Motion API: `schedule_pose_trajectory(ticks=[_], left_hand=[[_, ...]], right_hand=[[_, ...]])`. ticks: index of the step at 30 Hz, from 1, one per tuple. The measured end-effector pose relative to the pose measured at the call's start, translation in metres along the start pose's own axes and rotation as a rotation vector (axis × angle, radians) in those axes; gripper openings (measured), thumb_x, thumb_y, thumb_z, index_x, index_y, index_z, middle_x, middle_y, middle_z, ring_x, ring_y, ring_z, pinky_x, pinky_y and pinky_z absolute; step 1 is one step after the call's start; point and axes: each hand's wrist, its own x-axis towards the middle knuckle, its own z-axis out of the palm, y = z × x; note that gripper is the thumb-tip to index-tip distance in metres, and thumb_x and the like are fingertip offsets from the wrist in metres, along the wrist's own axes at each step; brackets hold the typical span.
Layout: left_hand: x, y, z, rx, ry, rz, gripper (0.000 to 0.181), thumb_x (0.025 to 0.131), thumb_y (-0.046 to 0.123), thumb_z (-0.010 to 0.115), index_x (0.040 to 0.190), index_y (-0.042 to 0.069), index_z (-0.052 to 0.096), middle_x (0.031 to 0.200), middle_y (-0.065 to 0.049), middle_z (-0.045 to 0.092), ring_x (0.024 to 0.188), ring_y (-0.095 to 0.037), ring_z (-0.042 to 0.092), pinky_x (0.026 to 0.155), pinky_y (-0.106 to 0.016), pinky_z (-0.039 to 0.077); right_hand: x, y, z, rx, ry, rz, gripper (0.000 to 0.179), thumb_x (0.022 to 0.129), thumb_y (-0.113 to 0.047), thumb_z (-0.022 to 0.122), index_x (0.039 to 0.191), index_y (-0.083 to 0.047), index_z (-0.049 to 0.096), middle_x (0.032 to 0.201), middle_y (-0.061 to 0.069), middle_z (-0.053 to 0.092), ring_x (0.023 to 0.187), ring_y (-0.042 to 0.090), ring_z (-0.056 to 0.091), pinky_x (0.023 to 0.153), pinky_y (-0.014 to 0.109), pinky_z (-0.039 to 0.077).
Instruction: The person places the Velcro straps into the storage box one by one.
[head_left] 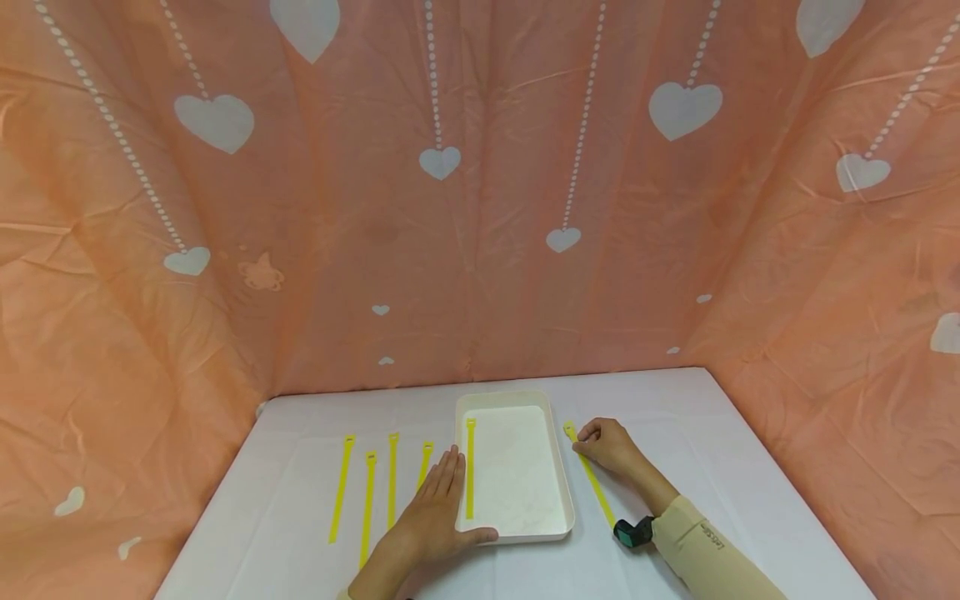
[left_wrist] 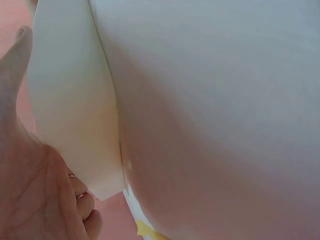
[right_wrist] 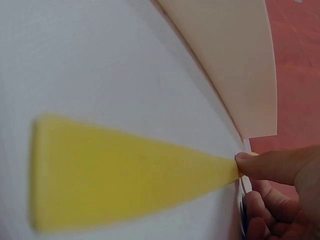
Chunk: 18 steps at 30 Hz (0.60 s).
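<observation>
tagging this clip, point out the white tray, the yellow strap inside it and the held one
white tray (head_left: 517, 471), head view, bare floor
tray's yellow strap (head_left: 470, 471), head view, middle of band
held yellow strap (right_wrist: 132, 175), right wrist view, middle of band

The right hand (head_left: 613, 448) pinches a yellow strap (head_left: 596, 485) beside a tray (head_left: 519, 471).

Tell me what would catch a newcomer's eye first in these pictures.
The orange backdrop with its white hearts rises behind and beside the table. On the white tabletop, the bright yellow straps stand out: four left of the tray, one strap inside it along its left side. To the tray's right, the right hand pinches another strap.
</observation>
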Motion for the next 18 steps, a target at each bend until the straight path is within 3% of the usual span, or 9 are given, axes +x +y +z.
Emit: schedule_pose_trajectory(ticks=[18], left_hand=[[-0.0015, 0.0001, -0.0006, 0.026, 0.021, 0.033, 0.127, 0.089, 0.077, 0.069, 0.167, -0.009, 0.018, 0.177, -0.026, 0.011, 0.164, -0.042, 0.014, 0.131, -0.056, 0.022]], right_hand=[[-0.0012, 0.0018, -0.0052, 0.102, -0.033, -0.012, 0.015, 0.089, -0.007, 0.086, 0.089, -0.003, 0.072, 0.079, 0.004, 0.062, 0.075, 0.018, 0.055, 0.066, 0.028, 0.047]])
